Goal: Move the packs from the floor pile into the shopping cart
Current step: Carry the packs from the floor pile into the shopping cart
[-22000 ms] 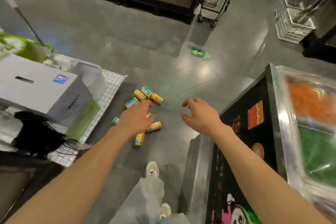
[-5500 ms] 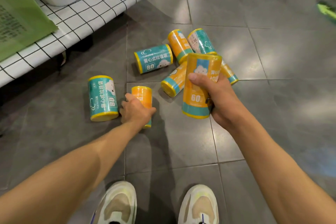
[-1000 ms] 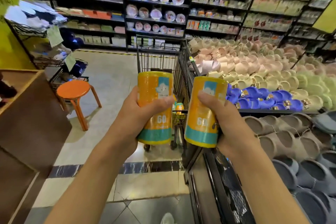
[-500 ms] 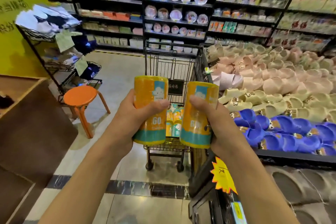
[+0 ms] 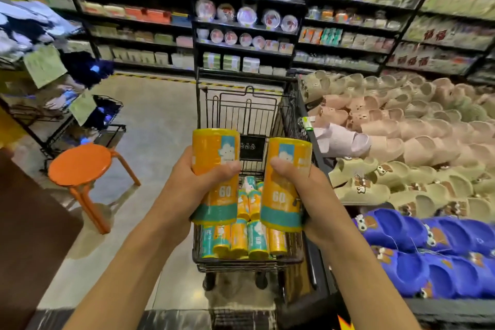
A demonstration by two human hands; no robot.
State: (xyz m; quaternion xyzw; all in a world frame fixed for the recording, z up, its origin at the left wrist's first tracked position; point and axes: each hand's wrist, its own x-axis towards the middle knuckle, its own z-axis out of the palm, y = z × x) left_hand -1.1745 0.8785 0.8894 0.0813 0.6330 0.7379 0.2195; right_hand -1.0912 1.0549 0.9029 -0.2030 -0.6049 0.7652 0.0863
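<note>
The person stands just short of the black wire shopping cart [image 5: 249,115], carrying one pack in each hand. The left hand [image 5: 195,185] wraps its grip round an upright orange-and-teal roll pack [image 5: 215,153], thumb across the front; the right hand [image 5: 302,195] holds a second pack [image 5: 288,166] the same way, fingers curled behind it. Both packs hang in the air above the near end of the basket, neither touching the wire. In the basket lie the packs already moved [image 5: 241,238], side by side in rows.

This looks like the delivery step. Next, I would guess, both hands must reach forward over the rim, lower the packs beside the stacked ones and let go, taking care that they do not roll.

Half a second ago the cart sat farther off; now it is closer and more of its load shows. An orange stool [image 5: 80,166] stands to the left, and slipper displays [image 5: 401,147] run along the right.
</note>
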